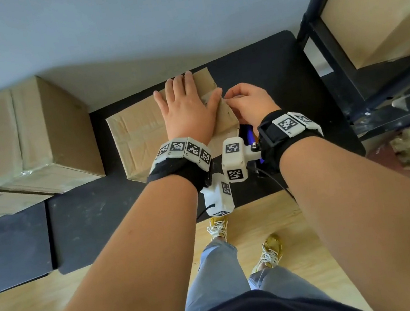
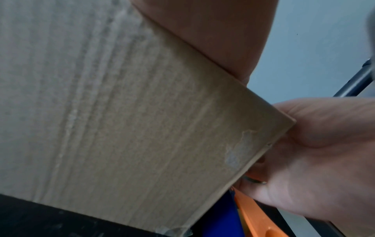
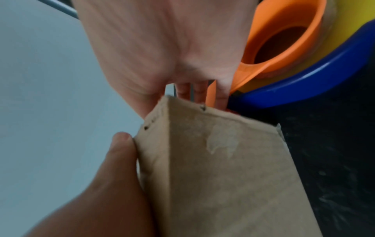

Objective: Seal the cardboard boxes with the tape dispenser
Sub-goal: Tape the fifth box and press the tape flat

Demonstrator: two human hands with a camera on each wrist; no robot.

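While the left hand (image 1: pixel 186 110) lies flat with straight fingers on top of the cardboard box (image 1: pixel 139 135), which sits on the black worktop (image 1: pixel 89 226) in front of the person, the right hand (image 1: pixel 249 103) curls its fingers (image 3: pixel 199 93) round the edge of the loose end flap (image 1: pixel 225 123) at the box's right end. The step looks to be folding that flap shut before any taping; it would go best with the left palm pressing the top panels level and the right hand bringing the flap square to the box's edge, so the seam meets without a gap. The tape dispenser (image 3: pixel 294 52), blue and orange, lies on the worktop just beside the box's right end, within reach of the right hand. The head view hides nearly all of it behind the wrists, whereas the right wrist view shows its orange hub plainly. The left wrist view alone shows the torn paper patch (image 2: pixel 239 150) on the flap. Two more boxes (image 1: pixel 36 138) stand left of the box in hand.
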